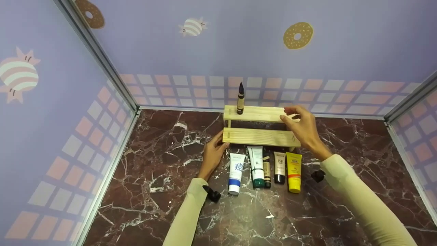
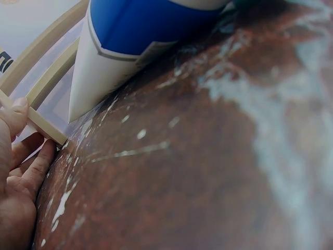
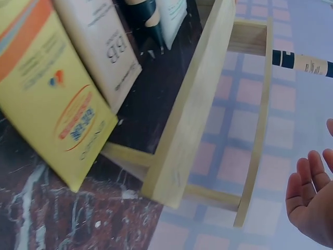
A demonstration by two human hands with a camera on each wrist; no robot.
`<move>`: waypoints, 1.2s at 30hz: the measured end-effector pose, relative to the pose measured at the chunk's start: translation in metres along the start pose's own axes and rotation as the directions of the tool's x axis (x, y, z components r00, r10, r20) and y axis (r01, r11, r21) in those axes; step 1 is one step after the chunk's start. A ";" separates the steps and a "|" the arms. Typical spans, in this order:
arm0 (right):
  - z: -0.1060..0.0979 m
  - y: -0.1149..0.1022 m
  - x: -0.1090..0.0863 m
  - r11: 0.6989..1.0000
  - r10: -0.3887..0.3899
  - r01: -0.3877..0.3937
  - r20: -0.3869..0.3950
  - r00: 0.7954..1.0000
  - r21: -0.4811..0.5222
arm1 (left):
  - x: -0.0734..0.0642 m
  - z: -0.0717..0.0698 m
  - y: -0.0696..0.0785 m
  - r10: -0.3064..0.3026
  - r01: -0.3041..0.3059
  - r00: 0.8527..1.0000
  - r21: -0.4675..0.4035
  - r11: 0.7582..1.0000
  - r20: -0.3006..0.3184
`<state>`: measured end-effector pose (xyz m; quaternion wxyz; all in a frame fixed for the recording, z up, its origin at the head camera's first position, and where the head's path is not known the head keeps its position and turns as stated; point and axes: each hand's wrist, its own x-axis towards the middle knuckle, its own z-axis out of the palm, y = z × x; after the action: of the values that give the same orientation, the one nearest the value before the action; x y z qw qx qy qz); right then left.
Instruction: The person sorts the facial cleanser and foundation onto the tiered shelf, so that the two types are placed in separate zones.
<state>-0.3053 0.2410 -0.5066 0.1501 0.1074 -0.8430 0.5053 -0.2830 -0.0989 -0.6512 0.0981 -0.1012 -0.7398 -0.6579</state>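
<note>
A two-tier wooden rack (image 1: 259, 136) stands near the back wall. My left hand (image 1: 212, 155) grips its left end at the lower tier; in the left wrist view the thumb lies on the wooden side piece and the fingers (image 2: 39, 164) are behind it. My right hand (image 1: 304, 128) hovers by the right end of the upper tier, its fingers relaxed and holding nothing; the right wrist view shows this hand (image 3: 315, 200) apart from the wood. A slim black-and-beige tube with a pointed dark tip (image 1: 240, 99) stands upright on the upper tier's left part.
In front of the rack lie a white tube with a blue band (image 1: 236, 174), a white-and-green tube (image 1: 256, 167), a slim black-and-beige tube (image 1: 267, 171), a BB cream tube (image 1: 280, 167) and a yellow tube (image 1: 294, 172). Patterned walls (image 1: 218, 51) enclose the marbled tabletop (image 1: 153, 205).
</note>
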 end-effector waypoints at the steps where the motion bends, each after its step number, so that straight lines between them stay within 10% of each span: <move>1: -0.002 0.001 -0.002 1.000 0.002 -0.002 0.004 1.000 -0.005 | 0.000 0.000 0.000 -0.002 0.002 1.000 0.001 1.000 -0.002; 36: -0.026 0.028 -0.072 0.982 -0.072 0.082 0.062 0.995 -0.170 | 0.000 0.001 0.002 -0.033 0.033 0.999 -0.006 0.999 -0.005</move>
<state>-0.2438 0.2788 -0.5439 0.1548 0.1407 -0.8826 0.4211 -0.2827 -0.0977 -0.6494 0.0887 -0.0875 -0.7393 -0.6618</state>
